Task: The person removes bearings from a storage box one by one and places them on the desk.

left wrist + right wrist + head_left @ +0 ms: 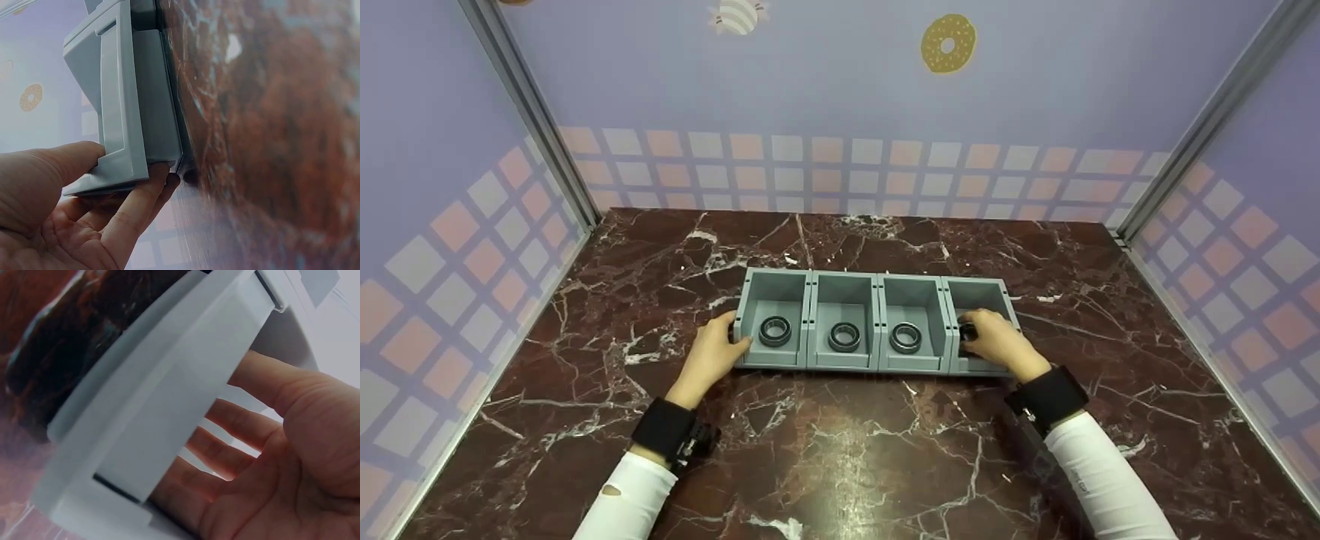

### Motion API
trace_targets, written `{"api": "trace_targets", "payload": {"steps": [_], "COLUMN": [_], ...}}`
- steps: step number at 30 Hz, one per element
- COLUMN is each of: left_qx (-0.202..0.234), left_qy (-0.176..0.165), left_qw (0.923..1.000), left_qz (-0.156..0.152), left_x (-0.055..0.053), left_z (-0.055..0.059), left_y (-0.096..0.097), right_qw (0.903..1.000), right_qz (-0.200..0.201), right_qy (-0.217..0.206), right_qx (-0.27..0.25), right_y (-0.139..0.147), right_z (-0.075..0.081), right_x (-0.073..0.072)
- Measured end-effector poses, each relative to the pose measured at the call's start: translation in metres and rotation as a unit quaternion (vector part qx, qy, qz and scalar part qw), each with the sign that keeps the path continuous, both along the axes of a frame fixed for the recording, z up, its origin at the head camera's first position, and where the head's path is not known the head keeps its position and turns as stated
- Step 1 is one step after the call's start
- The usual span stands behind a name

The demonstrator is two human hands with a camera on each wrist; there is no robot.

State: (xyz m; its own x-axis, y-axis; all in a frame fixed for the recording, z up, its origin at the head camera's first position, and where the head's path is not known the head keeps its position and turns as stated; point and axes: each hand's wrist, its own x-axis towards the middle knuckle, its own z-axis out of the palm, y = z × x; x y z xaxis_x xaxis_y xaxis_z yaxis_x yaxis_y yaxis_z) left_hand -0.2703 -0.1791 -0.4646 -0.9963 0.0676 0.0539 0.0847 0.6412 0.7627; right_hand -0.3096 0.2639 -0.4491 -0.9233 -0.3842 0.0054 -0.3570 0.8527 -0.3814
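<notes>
on a marbled worktop (pixel 847 457), gripping one end of a row of grey bins (pixel 844 363) and reaching into the other

pinching the outer side of the leftmost bin (pixel 769 361) with the left hand (pixel 716 349): thumb over the rim, fingers bent round the outside, gap closed down to the bin wall between. reaching down into the rightmost bin (pixel 979 291) with the right hand (pixel 997 341), fingers partly bent and parted from the thumb, close about a dark ring (pixel 968 331) near that bin's left side, mostly hidden behind the hand. cannot tell whether pinched or merely touched; out of sight in the right wrist view.

lying flat towards the front of the other bins, one apiece: a first black ring (pixel 775 343) in the leftmost, a second ring (pixel 844 347) next along, a third ring (pixel 905 349) after that. behind, a purple wall (pixel 825 82) with pink and white squares.
</notes>
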Motion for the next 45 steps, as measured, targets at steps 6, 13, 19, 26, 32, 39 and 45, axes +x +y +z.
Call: {"api": "trace_targets", "payload": {"steps": [6,13,19,26,32,39,45], "left_qx": [0.005,0.005,0.004,0.002,0.000,-0.002,-0.009], "left_qy": [0.004,0.004,-0.002,0.005,0.011,0.011,0.009], "left_qw": [1.0000,1.0000,1.0000,1.0000,0.9999,0.9999,0.9999], "left_qz": [0.000,0.000,0.002,0.002,0.002,0.002,0.007], "left_x": [0.0000,-0.0001,-0.0006,-0.0023,-0.0035,-0.0030,-0.0028], "left_z": [-0.0015,-0.0018,-0.0024,-0.0009,-0.0002,-0.0022,-0.0024], "left_y": [0.0003,-0.0001,-0.0004,0.0005,0.0011,0.0010,0.0002], "right_qw": [0.9999,0.9998,0.9997,0.9998,0.9998,0.9996,0.9993], "right_qz": [-0.013,-0.015,-0.017,-0.010,-0.011,0.001,0.013], "right_qy": [0.007,0.012,0.014,0.019,0.015,0.025,0.032], "right_qx": [-0.006,-0.005,-0.009,-0.006,0.005,0.011,0.011], "right_y": [-0.0006,0.0000,-0.0001,0.0008,0.0007,0.0015,0.0013], "right_z": [-0.0036,-0.0077,-0.0081,-0.0080,-0.0060,-0.0072,-0.0070], "right_x": [0.0019,0.0021,-0.0014,-0.0027,-0.0040,-0.0041,-0.0038]}}
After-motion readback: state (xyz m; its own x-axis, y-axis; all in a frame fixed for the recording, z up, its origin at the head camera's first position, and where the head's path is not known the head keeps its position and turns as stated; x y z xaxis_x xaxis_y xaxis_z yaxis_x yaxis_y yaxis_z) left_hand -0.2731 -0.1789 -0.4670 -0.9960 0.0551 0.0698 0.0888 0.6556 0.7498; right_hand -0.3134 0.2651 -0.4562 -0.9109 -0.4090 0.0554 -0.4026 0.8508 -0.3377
